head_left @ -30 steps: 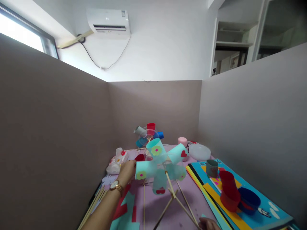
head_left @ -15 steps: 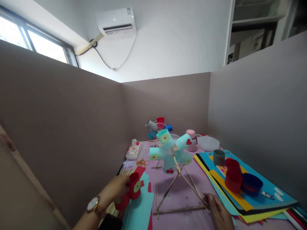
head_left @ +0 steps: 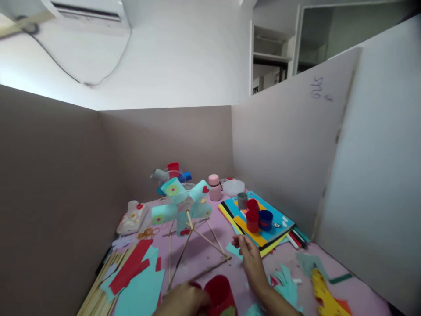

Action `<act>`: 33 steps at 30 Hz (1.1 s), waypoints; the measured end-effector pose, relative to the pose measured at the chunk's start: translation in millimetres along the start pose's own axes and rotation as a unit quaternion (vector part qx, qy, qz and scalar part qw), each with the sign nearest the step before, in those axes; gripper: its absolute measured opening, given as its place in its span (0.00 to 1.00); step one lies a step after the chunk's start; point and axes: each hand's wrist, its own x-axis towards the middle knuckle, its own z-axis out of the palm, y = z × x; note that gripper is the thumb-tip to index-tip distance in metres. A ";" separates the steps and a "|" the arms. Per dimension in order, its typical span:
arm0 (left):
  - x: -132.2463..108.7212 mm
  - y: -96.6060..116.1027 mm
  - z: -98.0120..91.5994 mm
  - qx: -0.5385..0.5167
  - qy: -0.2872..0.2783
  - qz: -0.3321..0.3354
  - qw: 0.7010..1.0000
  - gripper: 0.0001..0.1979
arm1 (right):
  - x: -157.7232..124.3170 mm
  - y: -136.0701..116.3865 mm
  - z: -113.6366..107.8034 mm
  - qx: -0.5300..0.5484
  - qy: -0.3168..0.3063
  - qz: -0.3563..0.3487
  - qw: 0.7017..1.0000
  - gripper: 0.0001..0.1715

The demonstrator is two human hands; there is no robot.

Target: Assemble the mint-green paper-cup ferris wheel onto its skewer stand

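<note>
At the bottom edge my left hand (head_left: 189, 300) is closed on red paper cups (head_left: 219, 293), one with a green patch; part of them is cut off by the frame. My right hand (head_left: 248, 254) is raised near the stick frame's right corner, fingers loosely curled and apart, holding nothing. A pinwheel of light-blue paper cups (head_left: 182, 206), decorated with hearts and dots, is mounted on a stand of wooden sticks (head_left: 210, 242). Right of it, red cups (head_left: 252, 219), a blue cup (head_left: 265, 219) and a grey cup (head_left: 242, 200) stand on stacked coloured sheets (head_left: 276, 219).
Red strips (head_left: 131, 267), light-blue paper (head_left: 141, 289) and wooden sticks (head_left: 98, 285) lie left. Behind are a tissue pack (head_left: 132, 217), a pink bottle (head_left: 215, 188) and another cup wheel (head_left: 173, 170). A yellow glue gun (head_left: 324, 292) and paper scraps (head_left: 286, 283) lie right.
The view has turned right. My left hand has carried the red cups from the left papers to the bottom middle. My right hand has moved off the stand's corner.
</note>
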 end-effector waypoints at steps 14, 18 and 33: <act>141.5 60.3 -32.2 0.187 0.098 0.066 0.975 0.08 | -6.6 -12.1 -112.3 0.065 0.152 0.030 0.986 0.24; 148.7 74.8 -23.1 0.207 0.070 0.093 0.971 0.08 | -5.4 -13.6 -124.1 0.081 0.165 0.032 0.982 0.22; 154.0 137.7 20.9 0.210 0.011 0.061 0.976 0.09 | 1.6 -21.0 -142.8 0.048 0.212 -0.002 0.976 0.20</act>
